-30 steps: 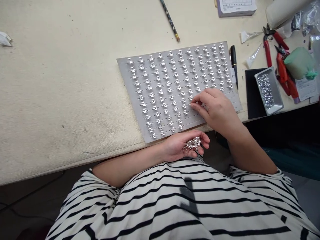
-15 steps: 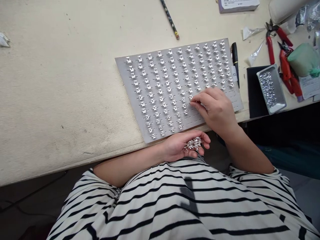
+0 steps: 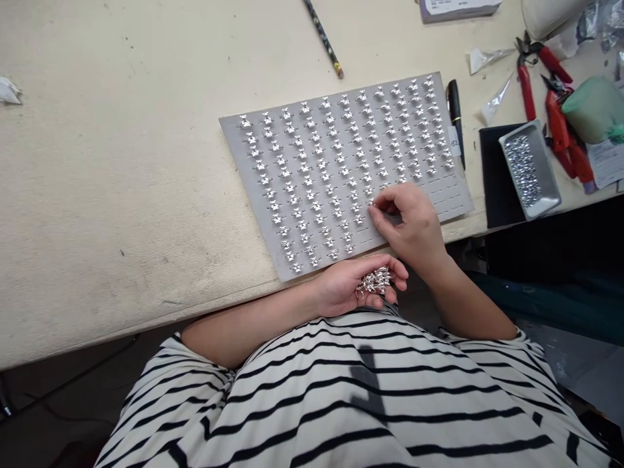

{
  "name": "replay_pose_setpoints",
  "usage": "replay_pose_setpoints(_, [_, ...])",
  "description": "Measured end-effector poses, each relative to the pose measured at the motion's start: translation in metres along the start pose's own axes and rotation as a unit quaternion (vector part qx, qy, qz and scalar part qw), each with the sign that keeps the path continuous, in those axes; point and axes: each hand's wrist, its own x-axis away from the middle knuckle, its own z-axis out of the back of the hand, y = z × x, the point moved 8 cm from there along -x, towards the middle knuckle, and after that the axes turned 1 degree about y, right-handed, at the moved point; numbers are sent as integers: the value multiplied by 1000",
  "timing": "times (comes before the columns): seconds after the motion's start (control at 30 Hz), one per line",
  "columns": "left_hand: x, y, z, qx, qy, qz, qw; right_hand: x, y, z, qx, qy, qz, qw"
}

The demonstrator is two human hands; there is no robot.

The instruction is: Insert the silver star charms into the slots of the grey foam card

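Left hand (image 3: 347, 285): grip half-curled around loose rings (image 3: 376, 281). Right hand (image 3: 412, 220): grip pinching 1 ring (image 3: 371, 202).

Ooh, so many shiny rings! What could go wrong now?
The loose silvery rings in the cupped left hand might spill, since it is held in front of the table, not over it. The right hand is close to mounted rings on the grey board, so it could knock one crooked. And the open tray of tiny silvery pieces sits at the table's edge; a bump might scatter them.
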Motion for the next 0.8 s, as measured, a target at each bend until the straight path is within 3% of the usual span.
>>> replay_pose_setpoints(0.2, [2,1,1,56,27,3,998,23,-19,28,-13,13,35,999])
replay_pose_setpoints(0.33, [3,2,1,76,87,-26,993,52,-33,37,21,-49,46,998])
replay_pose_setpoints(0.43, [3,3,-2,108,110,-61,986,66,-34,38,57,-57,35,996])
replay_pose_setpoints(0.63, [1,4,-9,101,84,-65,989,70,-35,39,13,-35,56,998])
replay_pose_setpoints(0.8, [3,6,-4,67,99,-71,990,66,-37,45,-40,-39,72,996])
